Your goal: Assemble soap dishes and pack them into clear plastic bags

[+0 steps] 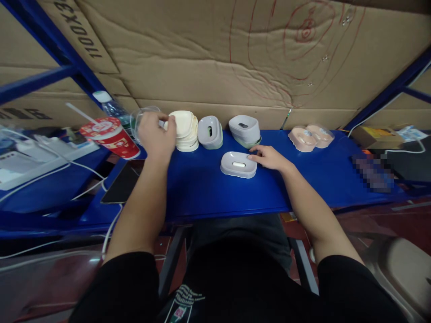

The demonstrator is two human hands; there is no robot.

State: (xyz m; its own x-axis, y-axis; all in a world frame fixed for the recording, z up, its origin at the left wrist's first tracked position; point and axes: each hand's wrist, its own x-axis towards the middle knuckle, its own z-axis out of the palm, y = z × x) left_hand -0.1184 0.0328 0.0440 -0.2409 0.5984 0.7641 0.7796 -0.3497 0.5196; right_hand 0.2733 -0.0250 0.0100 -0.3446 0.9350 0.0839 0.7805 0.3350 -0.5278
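A pale grey soap dish (232, 169) with a white oval piece in its middle lies on the blue table. My right hand (271, 158) reaches its right rim, one fingertip touching the edge and the fingers stretched apart. At the left, my left hand (155, 134) is curled beside a stack of cream-coloured trays (184, 128), thumb close to the stack's left side. Clear plastic covers (134, 123) show around that hand; its fingertips are hidden, and what they hold I cannot make out. Behind the dish stand two more grey-and-green stacks, a left one (210, 133) and a right one (244, 128).
A red paper cup with a straw (116, 142) and a plastic bottle (116, 107) stand at the left, near a dark flat device (121, 184) and white cables. Pink dishes with clear covers (303, 140) sit at the back right. Cardboard (202, 58) walls the back.
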